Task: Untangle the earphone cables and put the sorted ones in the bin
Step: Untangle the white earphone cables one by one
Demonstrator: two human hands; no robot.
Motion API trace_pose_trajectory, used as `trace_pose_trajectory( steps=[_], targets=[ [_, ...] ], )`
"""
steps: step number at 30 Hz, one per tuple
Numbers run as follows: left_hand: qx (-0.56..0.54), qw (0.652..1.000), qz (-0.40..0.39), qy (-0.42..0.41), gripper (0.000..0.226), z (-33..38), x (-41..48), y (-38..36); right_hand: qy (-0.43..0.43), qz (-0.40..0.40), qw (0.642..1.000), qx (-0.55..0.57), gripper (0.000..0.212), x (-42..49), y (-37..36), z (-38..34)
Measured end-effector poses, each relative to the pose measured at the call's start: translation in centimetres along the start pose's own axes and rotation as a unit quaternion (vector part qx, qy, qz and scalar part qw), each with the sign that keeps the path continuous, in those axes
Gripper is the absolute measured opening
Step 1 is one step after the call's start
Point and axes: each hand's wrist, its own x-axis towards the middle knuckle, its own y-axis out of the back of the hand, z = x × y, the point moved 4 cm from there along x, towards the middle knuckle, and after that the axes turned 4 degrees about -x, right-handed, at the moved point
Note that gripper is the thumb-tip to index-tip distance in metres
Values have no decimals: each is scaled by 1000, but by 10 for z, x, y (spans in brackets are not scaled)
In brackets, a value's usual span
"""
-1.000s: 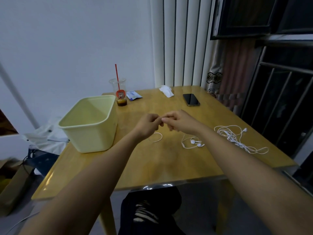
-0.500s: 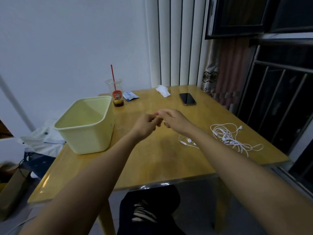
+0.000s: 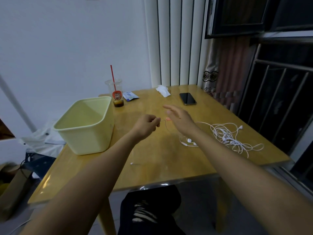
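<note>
My left hand [image 3: 147, 125] pinches a thin white earphone cable [image 3: 166, 127] above the middle of the wooden table [image 3: 160, 167]. The cable's plug end hangs below that hand, and its earbuds [image 3: 188, 140] lie on the table under my right wrist. Just right of the left hand, my right hand [image 3: 180, 118] is blurred, its fingers stretched out and its thumb tip beside the cable. A tangled heap of white earphones [image 3: 227, 135] lies at the right side of the table. The pale yellow bin [image 3: 91, 138] stands at the left with nothing visible inside.
At the back of the table are a plastic cup with a red straw [image 3: 116, 94], a small blue packet [image 3: 130, 96], a crumpled tissue [image 3: 163, 90] and a black phone [image 3: 187, 98]. My knee in black torn trousers shows under the front edge.
Both hands were pinching the cable close together. Now my right hand has spread its fingers and drawn slightly away, while my left hand still holds the cable. The view has shifted a little.
</note>
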Motion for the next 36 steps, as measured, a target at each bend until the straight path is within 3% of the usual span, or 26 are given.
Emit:
trace_pose_trajectory(
  steps=[2, 4, 6, 10, 12, 16, 18, 23, 24, 26, 28, 30, 33, 36],
  targets=[
    [-42, 999, 1, -7, 35, 4, 0, -1, 7, -103, 992, 74, 33, -5, -12, -19],
    [-65, 998, -9, 0, 35, 3, -1, 2, 3, -124, 992, 33, 26, -6, -12, -16],
    [-68, 996, -39, 33, 35, -7, -4, 6, -12, -100, 995, -22, 23, -2, -2, -4],
    [-133, 976, -125, 121, 37, -30, -12, 10, -63, 23, 997, 44, 22, 3, 19, 12],
    [-246, 945, -161, 140, 35, -34, -15, 9, -91, 82, 992, 42, 24, 4, 23, 16],
    [-458, 846, -231, 147, 34, -27, -23, 1, -139, 160, 977, -24, 20, 9, 19, 33],
    [-534, 817, -181, 123, 30, -25, -19, 3, -155, 130, 977, -60, 21, 11, 12, 41],
    [-678, 729, 69, 64, 20, -27, 13, 10, -98, -42, 992, -67, 23, 9, -22, 43],
    [-666, 737, 103, 52, 20, -28, 18, 10, -79, -95, 990, -73, 19, 7, -30, 38],
    [-578, 803, 145, 25, 24, -29, 24, 9, -36, -183, 979, -80, 19, 1, -42, 27],
    [-371, 915, 157, -5, 26, -33, 25, 6, -11, -221, 973, -64, 20, -3, -46, 19],
    [-158, 976, 137, -53, 26, -38, 25, 2, 5, -197, 979, -47, 18, 0, -40, 13],
    [-24, 994, 72, -76, 28, -46, 26, -6, 2, -125, 992, -13, 19, 10, -28, 11],
    [-95, 994, 8, -51, 35, -43, 23, -19, 10, -61, 998, 2, 22, 22, -20, 17]
  ],
)
